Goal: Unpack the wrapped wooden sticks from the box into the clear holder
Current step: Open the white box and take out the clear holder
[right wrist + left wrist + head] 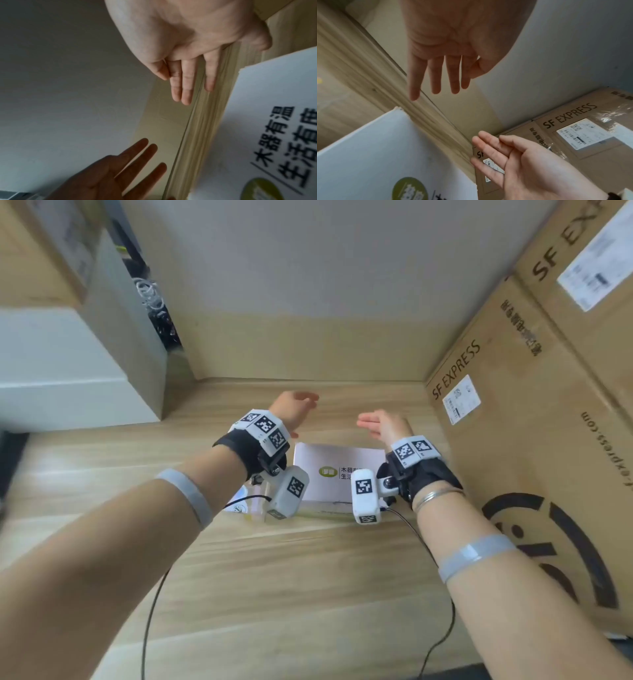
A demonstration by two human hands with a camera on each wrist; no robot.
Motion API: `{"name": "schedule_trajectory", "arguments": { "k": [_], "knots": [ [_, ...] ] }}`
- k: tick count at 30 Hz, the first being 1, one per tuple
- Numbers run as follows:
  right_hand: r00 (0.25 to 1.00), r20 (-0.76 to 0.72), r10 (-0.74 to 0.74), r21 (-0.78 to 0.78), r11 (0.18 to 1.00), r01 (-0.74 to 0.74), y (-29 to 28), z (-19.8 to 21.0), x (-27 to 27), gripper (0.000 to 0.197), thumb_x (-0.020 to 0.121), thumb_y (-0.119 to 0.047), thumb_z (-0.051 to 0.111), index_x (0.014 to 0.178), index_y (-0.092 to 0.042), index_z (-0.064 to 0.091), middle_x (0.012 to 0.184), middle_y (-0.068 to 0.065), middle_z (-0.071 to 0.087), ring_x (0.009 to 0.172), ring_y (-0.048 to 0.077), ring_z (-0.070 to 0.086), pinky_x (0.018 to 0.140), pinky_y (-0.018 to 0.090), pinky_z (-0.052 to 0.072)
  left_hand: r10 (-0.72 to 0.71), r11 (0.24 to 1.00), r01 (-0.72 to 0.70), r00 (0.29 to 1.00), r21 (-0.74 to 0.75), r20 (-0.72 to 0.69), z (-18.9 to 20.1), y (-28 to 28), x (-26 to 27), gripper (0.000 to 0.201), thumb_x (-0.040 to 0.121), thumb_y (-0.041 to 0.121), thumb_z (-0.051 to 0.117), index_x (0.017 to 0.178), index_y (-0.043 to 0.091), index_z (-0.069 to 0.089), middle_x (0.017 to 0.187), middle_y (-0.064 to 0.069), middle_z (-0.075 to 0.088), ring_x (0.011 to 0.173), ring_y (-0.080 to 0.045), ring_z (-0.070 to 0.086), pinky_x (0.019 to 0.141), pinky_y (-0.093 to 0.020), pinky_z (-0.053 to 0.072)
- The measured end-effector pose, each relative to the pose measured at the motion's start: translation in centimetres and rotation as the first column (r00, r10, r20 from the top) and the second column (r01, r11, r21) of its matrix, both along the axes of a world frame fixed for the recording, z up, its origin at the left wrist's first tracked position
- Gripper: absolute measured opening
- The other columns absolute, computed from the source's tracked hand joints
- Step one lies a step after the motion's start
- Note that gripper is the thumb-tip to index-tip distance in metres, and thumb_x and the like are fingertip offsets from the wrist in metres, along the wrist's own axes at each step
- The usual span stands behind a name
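- Judging progress first: nothing looks unpacked yet, since the white box (337, 463) lies flat on the wooden table (274, 577) with its lid apparently down, and no wrapped wooden sticks show in any view (presumably they are inside).
- Going by size, the biggest writing is on the large cardboard cartons (534, 440) stacked at the right: "SF EXPRESS" in dark capitals, repeated on the upper carton, a round dark logo lower down, part of a web address ending "express.com", and white shipping labels too small to read.
- Next comes the white box, which lies between and just below the two wrists; it bears a round green emblem and two lines of black Chinese print, clearest in the right wrist view, reading roughly 木器有温 / 生活有度 (the last characters are cut off).
- A clear holder (248, 503) seems to sit at the box's left end, mostly hidden behind the left wrist camera; a small round mark on it cannot be read.
- The left hand (294, 410) and right hand (383, 424) hover above the table beyond the box, palms facing, fingers straight and relaxed, gripping nothing and touching nothing.
- Left to do, in my judgement: open the box, lift the sticks out, put them in the holder.
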State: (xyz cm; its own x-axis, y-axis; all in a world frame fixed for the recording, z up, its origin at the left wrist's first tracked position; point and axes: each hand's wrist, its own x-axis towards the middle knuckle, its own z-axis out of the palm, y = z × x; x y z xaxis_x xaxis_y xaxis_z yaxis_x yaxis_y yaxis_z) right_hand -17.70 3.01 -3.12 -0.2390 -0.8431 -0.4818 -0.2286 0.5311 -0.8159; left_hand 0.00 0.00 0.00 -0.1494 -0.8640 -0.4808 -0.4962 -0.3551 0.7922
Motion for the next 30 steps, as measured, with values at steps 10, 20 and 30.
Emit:
{"name": "schedule_trajectory", "arguments": {
  "k": [10,20,30],
  "knots": [
    [0.997,0.01,-0.073,-0.019,0.997,0.073,-0.6,-1.8,-0.6,0.037,0.097,-0.011,0.033,0.115,0.002,0.063,0.121,0.015,0.065,0.114,0.024,0.061,0.102,0.031,0.046,-0.239,0.971,0.232,0.955,0.056,0.175,-1.3,-0.1,-0.9,0.039,0.098,0.014,0.034,0.134,0.013,0.05,0.142,-0.006,0.047,0.128,-0.023,0.047,0.093,-0.028,0.04],
    [0.98,-0.03,-0.197,-0.024,0.98,0.196,-1.3,-2.3,-1.6,0.027,0.088,-0.018,0.049,0.104,-0.02,0.07,0.101,-0.006,0.063,0.1,0.015,0.056,0.095,0.036,0.046,-0.484,0.846,0.533,0.762,0.008,0.43,-3.6,-1.1,-0.3,0.057,0.083,0.017,0.065,0.136,0.024,0.044,0.14,-0.008,0.046,0.122,-0.027,0.05,0.098,-0.034,0.042],
    [0.978,0.005,-0.206,0.058,0.977,0.206,0.0,-3.7,-1.8,0.032,0.089,-0.008,0.048,0.116,-0.014,0.063,0.099,0.008,0.063,0.063,0.016,0.052,0.058,0.027,0.041,-0.653,0.607,0.78,0.381,0.152,0.654,-5.4,0.4,-0.5,0.109,0.064,0.043,0.078,0.144,0.046,0.004,0.151,-0.003,0.003,0.138,-0.032,0.009,0.102,-0.052,0.041]
  ]
}}
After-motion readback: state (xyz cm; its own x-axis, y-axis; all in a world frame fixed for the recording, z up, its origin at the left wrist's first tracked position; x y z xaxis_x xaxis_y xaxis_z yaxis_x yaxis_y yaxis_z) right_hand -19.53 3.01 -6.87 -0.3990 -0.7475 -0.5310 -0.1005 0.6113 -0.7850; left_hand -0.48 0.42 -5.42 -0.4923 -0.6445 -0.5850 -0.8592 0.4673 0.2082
